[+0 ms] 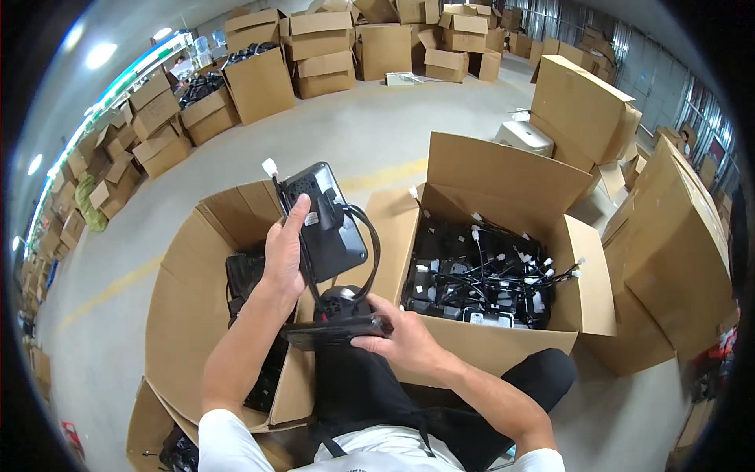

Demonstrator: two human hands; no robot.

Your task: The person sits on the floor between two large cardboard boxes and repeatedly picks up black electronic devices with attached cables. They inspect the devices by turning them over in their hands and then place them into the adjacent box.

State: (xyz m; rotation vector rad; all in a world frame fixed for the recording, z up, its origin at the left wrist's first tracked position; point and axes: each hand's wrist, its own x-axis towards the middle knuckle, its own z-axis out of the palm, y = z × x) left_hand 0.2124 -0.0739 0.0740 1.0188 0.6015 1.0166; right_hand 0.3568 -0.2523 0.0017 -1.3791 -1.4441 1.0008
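Observation:
My left hand (pixel 283 253) is closed around a black flat panel unit (pixel 336 245) with rounded corners, its thumb on the back. A black cable with a white connector (pixel 270 167) rises beside that panel. Lower down, my right hand (pixel 405 340) pinches the right end of a second black flat unit (pixel 326 333), seen nearly edge-on above my lap. A round black mount (pixel 344 294) sits on top of it. Looped black cables (pixel 377 252) run between the two units; where they end is hidden.
An open carton (pixel 487 340) at right holds several black units with tangled cables (pixel 495 283). The open carton (pixel 185 307) at left contains black parts (pixel 245 275). Tall cardboard (pixel 668 259) stands far right, near a whitish bin (pixel 525 138). Stacked boxes (pixel 259 82) line the back.

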